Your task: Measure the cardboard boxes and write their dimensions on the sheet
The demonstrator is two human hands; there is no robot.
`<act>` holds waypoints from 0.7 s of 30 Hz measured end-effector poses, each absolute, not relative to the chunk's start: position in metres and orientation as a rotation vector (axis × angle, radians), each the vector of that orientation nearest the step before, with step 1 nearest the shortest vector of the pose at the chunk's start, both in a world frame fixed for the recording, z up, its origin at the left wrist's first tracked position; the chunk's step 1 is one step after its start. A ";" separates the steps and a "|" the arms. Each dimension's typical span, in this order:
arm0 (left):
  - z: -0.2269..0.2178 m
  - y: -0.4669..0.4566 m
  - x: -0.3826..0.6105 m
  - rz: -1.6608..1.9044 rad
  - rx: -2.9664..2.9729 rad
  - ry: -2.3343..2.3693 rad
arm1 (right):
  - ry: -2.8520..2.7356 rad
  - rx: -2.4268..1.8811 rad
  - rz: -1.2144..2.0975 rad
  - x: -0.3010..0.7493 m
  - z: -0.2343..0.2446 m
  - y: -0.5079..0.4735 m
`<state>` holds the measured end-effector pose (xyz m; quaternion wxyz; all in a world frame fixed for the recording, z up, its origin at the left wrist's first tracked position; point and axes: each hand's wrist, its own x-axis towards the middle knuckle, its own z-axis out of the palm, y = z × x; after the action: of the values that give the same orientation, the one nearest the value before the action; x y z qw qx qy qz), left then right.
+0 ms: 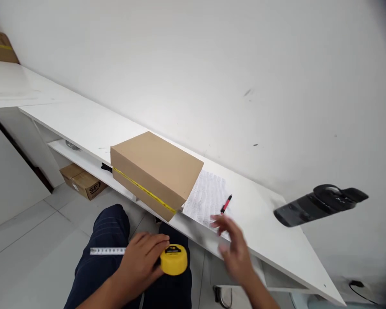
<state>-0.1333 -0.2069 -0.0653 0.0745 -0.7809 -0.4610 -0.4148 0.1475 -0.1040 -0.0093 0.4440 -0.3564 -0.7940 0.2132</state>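
My left hand [144, 257] is closed round a yellow tape measure [174, 259], held above my knees. A short length of its white blade [107, 251] sticks out to the left of the hand. My right hand [233, 249], slightly blurred, has its fingers apart and curved, with nothing in them. It hovers by the shelf's front edge, close to a red and black pen [226, 204]. That pen lies on a sheet of paper [206, 197] covered in faint writing. Beside the paper, a brown cardboard box [157, 165] with a yellow band along its side overhangs the front edge.
A dark water bottle [312, 206] stands at the right of the white shelf top [80, 116]. Below, another cardboard box [83, 180] sits on the floor. More boxes [1, 45] are at the far left. The wall runs behind the shelf.
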 end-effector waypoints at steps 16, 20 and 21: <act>0.041 -0.234 -0.121 -1.323 -2.037 -1.472 | -1.180 -0.401 0.681 0.097 0.128 0.013; 0.053 -0.211 -0.108 -1.212 -1.995 -1.263 | -1.044 -0.577 0.993 0.060 0.151 0.098; 0.055 -0.202 -0.106 -1.174 -1.979 -1.263 | -1.036 -0.599 1.033 0.045 0.149 0.110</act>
<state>-0.1061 -0.2025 0.0552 0.2553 -0.7289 -0.4652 -0.4325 0.0446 0.1099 0.1487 0.7035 -0.2692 -0.4658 0.4645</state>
